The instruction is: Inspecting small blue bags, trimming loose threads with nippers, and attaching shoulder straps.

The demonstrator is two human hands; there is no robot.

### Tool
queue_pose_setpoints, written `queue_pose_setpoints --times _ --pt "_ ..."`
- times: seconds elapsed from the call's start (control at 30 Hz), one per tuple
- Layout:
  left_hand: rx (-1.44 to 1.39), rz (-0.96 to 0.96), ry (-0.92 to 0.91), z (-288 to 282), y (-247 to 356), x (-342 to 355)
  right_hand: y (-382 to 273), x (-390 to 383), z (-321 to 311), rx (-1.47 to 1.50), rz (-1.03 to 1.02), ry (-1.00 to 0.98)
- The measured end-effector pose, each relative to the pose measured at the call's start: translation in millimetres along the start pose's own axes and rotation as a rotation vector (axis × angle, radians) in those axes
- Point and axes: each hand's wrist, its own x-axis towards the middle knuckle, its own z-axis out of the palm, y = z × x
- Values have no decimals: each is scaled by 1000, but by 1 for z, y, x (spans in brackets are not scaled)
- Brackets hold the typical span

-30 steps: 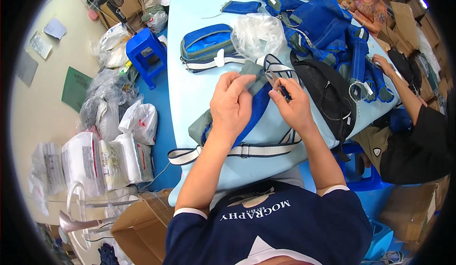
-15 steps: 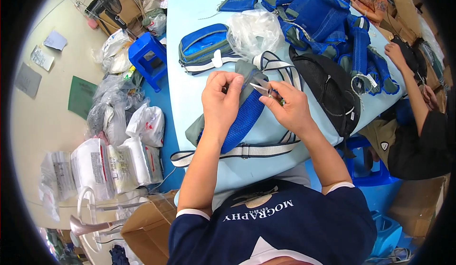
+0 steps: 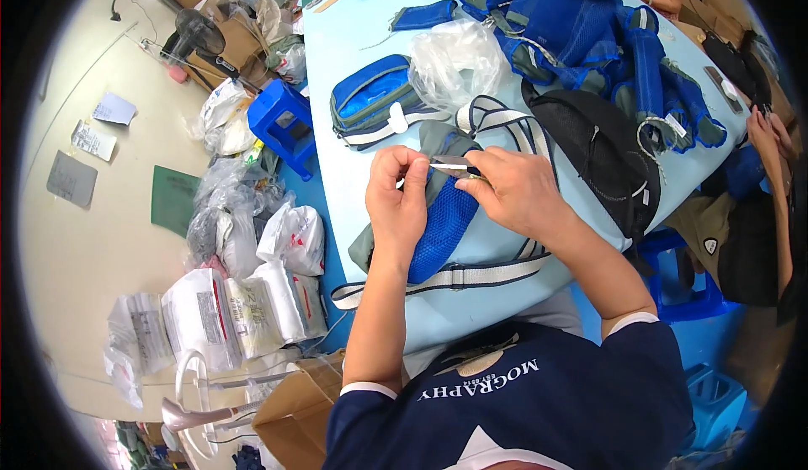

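My right hand (image 3: 518, 191) is closed around a pair of thread snips (image 3: 452, 165). The blades reach left, their tips beside the fingertips of my left hand (image 3: 399, 205). That hand is pinched closed; what it grips, if anything, is too small or hidden to make out. Under both hands lies a blue mesh and grey fabric bag (image 3: 443, 228), partly covered by them. A white strap with dark edges (image 3: 497, 276) runs along the bag's near side and loops up past my right hand.
A blue and grey pouch (image 3: 374, 91), a clear plastic bag (image 3: 454, 64) and a black bag (image 3: 593, 146) lie on the pale blue table (image 3: 337, 28). Blue mesh bags (image 3: 560, 20) are heaped at the far right. A co-worker's hand (image 3: 768, 133) is at the right; a blue stool (image 3: 282, 125) stands left.
The snips' blades have drawn closer together and turned level toward my left fingertips. The whole view has shifted, and the co-worker's raised arm at the right has come down.
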Motion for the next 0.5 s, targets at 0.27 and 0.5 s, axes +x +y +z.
queue_pose_setpoints --times 0.27,0.5 --pt "177 249 55 2 5 2 6 -1 8 35 -31 42" --pt "236 247 155 5 6 -4 -1 -7 23 -52 -19 115"
